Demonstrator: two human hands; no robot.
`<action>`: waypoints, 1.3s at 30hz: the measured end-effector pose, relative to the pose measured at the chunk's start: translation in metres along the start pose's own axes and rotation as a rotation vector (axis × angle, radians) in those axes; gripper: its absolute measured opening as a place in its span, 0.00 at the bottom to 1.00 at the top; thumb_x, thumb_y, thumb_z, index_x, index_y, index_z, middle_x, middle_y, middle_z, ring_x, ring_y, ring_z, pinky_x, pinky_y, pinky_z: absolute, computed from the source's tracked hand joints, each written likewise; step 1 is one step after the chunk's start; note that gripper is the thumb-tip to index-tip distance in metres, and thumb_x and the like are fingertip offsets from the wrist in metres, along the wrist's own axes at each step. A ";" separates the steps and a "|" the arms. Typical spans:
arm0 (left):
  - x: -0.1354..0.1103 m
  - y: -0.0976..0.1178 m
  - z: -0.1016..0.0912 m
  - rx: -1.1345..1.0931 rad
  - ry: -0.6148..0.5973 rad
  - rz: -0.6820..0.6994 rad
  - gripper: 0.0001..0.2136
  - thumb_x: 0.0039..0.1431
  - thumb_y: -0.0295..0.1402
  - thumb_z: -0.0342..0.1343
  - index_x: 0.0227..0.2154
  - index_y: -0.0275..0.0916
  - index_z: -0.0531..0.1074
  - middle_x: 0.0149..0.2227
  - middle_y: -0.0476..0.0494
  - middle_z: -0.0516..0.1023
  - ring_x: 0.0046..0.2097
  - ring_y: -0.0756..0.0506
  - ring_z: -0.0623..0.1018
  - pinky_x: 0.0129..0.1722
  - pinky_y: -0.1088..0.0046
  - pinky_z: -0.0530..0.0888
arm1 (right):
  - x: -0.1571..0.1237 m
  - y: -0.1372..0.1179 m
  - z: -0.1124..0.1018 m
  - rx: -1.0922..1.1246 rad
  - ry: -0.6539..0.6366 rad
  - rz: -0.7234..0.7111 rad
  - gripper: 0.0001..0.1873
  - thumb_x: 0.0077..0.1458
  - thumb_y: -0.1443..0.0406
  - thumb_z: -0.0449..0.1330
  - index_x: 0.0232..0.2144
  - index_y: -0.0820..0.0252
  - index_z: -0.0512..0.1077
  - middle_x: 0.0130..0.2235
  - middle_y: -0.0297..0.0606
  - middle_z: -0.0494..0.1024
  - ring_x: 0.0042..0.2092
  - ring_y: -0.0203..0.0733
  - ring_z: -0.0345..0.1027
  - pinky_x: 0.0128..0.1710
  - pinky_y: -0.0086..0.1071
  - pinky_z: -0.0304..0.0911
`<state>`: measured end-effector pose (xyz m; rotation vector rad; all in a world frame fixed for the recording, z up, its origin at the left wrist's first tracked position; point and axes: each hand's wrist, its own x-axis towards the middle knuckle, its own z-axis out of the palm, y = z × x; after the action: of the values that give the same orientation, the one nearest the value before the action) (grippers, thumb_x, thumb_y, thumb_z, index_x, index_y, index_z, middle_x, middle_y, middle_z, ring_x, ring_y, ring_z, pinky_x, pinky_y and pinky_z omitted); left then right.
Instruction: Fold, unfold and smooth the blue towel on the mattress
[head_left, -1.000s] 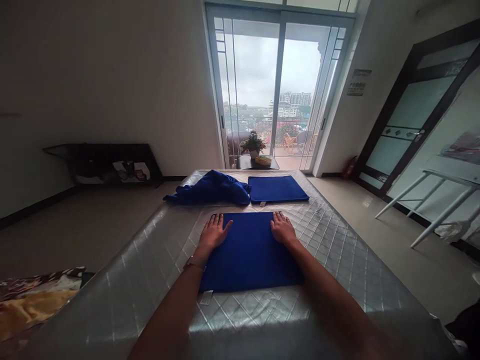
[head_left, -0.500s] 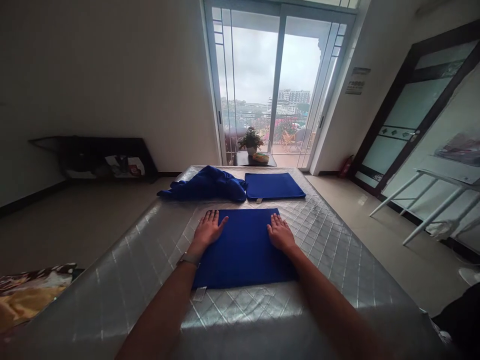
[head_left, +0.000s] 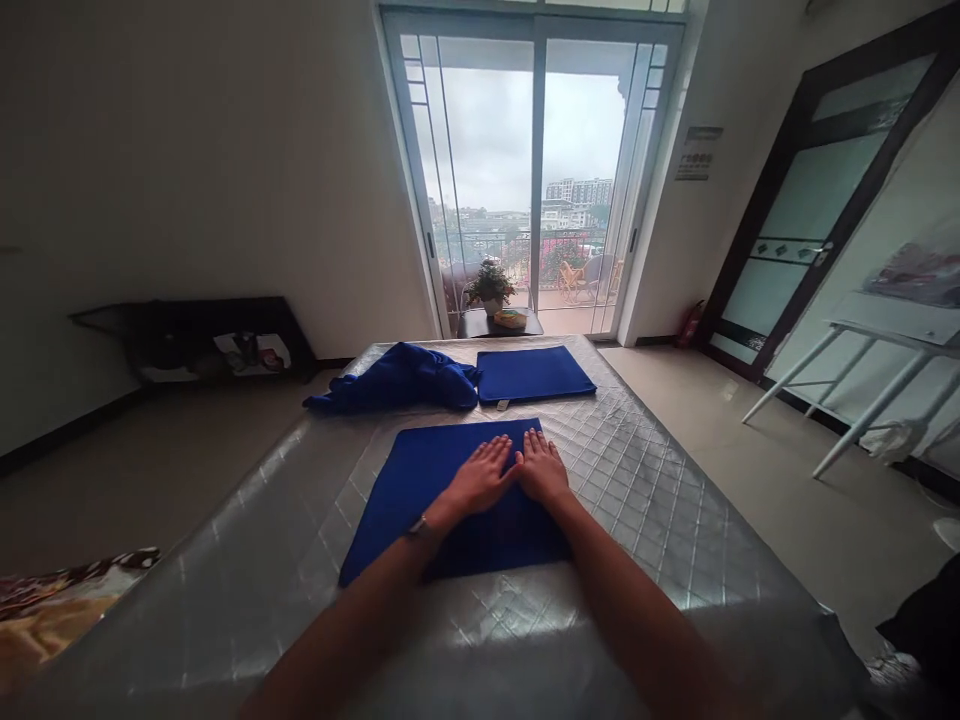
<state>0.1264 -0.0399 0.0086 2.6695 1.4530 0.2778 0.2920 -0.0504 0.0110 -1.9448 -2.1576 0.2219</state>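
Observation:
A folded blue cloth (head_left: 420, 480) lies flat on a quilted, plastic-covered mattress (head_left: 645, 500). My left hand (head_left: 480, 478) and my right hand (head_left: 541, 466) rest side by side on the cloth's far right part, both flat with fingers stretched out and touching at the fingertips. A watch sits on my left wrist. Beyond them lies a second neatly folded blue cloth (head_left: 532, 373), and to its left a crumpled blue cloth (head_left: 397, 378).
A small dark table with a potted plant (head_left: 489, 286) stands past the mattress end, before glass balcony doors (head_left: 525, 170). A dark low shelf (head_left: 202, 340) lines the left wall. White table legs (head_left: 840, 390) stand at right. Patterned fabric (head_left: 45, 610) lies at lower left.
My left hand has slid right across the cloth from its left edge to meet my right hand, which shifted slightly left. The cloth's near left corner now reaches further left.

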 end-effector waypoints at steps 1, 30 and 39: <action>0.004 0.011 0.004 -0.016 -0.024 0.008 0.37 0.71 0.54 0.25 0.70 0.32 0.52 0.73 0.38 0.51 0.74 0.44 0.49 0.72 0.62 0.48 | 0.000 0.001 0.000 -0.002 0.000 -0.006 0.34 0.70 0.59 0.38 0.71 0.74 0.49 0.73 0.47 0.46 0.74 0.47 0.36 0.71 0.41 0.34; -0.097 -0.100 -0.014 0.071 0.080 -0.441 0.45 0.66 0.60 0.25 0.69 0.24 0.52 0.72 0.28 0.51 0.73 0.37 0.51 0.71 0.56 0.50 | -0.058 -0.012 -0.013 -0.075 0.031 -0.016 0.33 0.70 0.59 0.39 0.70 0.73 0.51 0.73 0.48 0.49 0.73 0.46 0.40 0.71 0.42 0.36; -0.096 -0.100 -0.013 0.071 0.088 -0.432 0.44 0.67 0.59 0.24 0.69 0.23 0.52 0.72 0.27 0.51 0.73 0.37 0.52 0.71 0.54 0.51 | -0.085 -0.011 -0.008 -0.048 0.014 0.040 0.33 0.70 0.58 0.40 0.71 0.73 0.50 0.73 0.47 0.48 0.74 0.45 0.38 0.71 0.40 0.35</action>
<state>-0.0094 -0.0661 -0.0062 2.3323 2.0464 0.3137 0.2921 -0.1367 0.0157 -2.0105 -2.1363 0.1640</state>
